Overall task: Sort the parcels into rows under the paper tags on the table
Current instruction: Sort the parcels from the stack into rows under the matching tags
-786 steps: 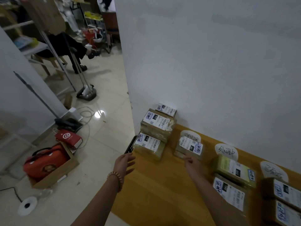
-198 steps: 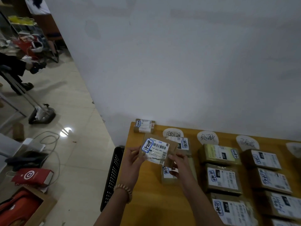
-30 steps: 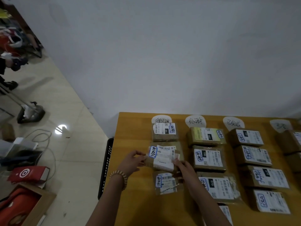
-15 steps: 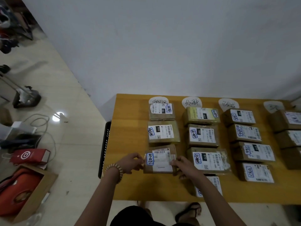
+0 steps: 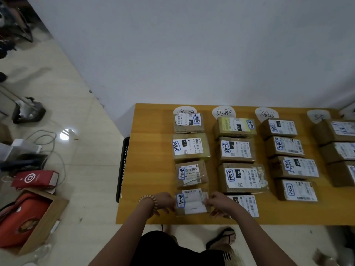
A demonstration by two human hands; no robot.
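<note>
Hands' grip left (image 5: 164,202) and right (image 5: 219,204) grasping front parcel (image 5: 192,202), leftmost row, table (image 5: 149,169).

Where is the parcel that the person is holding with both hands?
In the head view, the held parcel sits at the near end of the leftmost row on the table, between the left hand and right hand, by the front edge.

Matt wooden table (image 5: 153,169), cardboard parcels (image 5: 190,146)

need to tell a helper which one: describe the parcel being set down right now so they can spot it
On the wooden table, find the leftmost column under the paper tags. The parcel is the fourth, nearest the front edge, and the only one with the left hand and right hand on its sides.
</note>
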